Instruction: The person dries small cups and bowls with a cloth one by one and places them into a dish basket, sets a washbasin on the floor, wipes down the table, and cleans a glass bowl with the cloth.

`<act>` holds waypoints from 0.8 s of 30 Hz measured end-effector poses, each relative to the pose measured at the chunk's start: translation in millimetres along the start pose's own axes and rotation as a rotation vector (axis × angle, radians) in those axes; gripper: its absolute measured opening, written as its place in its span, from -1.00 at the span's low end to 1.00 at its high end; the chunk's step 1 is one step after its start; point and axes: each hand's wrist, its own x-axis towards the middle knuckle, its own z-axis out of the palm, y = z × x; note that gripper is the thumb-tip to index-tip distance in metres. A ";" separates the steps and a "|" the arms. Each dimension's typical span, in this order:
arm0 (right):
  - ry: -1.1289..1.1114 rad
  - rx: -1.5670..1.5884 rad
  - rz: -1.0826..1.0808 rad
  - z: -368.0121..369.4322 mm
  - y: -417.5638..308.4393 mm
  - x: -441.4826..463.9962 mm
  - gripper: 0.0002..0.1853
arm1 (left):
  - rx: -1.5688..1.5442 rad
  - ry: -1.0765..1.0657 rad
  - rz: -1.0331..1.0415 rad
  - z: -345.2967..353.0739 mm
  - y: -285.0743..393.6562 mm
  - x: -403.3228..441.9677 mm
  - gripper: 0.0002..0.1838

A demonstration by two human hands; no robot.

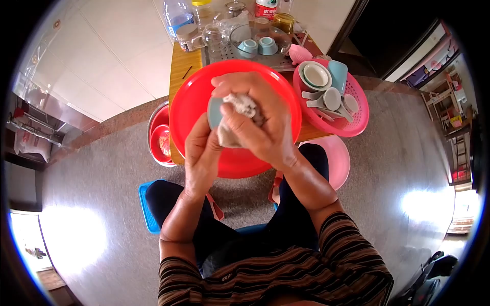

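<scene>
- Cup (pixel 215 113), pale blue, is up in the person's two hands, above the big red basin (pixel 189 115). Fingers and cloth hide most of it, so I can't make out its whole shape.
- Left hand (pixel 201 150) grips the cup from the near left side, thumb up against it; the fingers underneath are out of sight.
- Right hand (pixel 263 120) curls over a crumpled, pale cloth (pixel 229 135) and presses it to the cup. The thumb lies on top of the cloth and the fingers bend round the far side. This hand is a bit blurred.
- Red basin stands at the near edge of a wooden table (pixel 178 58), right in front of the person.
- Behind it, on a metal tray (pixel 209 56) with holes, a glass bowl (pixel 282 38) holds two small blue cups (pixel 258 46).
- Glass jugs (pixel 215 35) and a jar with a yellow lid (pixel 202 14) crowd beside the bowl, next to a big clear bottle (pixel 177 13).
- To the right of the red basin, a pink basket (pixel 361 109) holds stacked bowls (pixel 317 75), a light blue mug (pixel 338 74) and white spoons (pixel 332 98).
- Lower down, a pink basin (pixel 340 163) sits by the right knee.
- On the left, a small red bowl (pixel 154 140) rests inside a larger basin (pixel 159 113).
- The person, in a striped top (pixel 286 270) and red slippers (pixel 217 208), sits with knees apart.
</scene>
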 end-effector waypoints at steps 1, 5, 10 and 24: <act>-0.005 0.006 0.001 -3.4 -0.5 0.8 -0.82 | 0.156 -0.119 0.026 3.4 3.9 0.9 -0.62; -0.023 0.264 0.291 -17.6 0.2 5.6 -0.78 | 0.384 -0.185 0.011 2.0 2.7 2.8 -0.69; -0.003 0.701 0.523 -18.8 0.7 9.0 -0.73 | 0.129 -0.127 -0.095 5.7 8.5 1.3 -0.70; 0.000 -0.040 0.042 4.6 -1.2 -3.7 -0.59 | 0.516 -0.049 0.141 -0.5 16.5 10.9 -0.85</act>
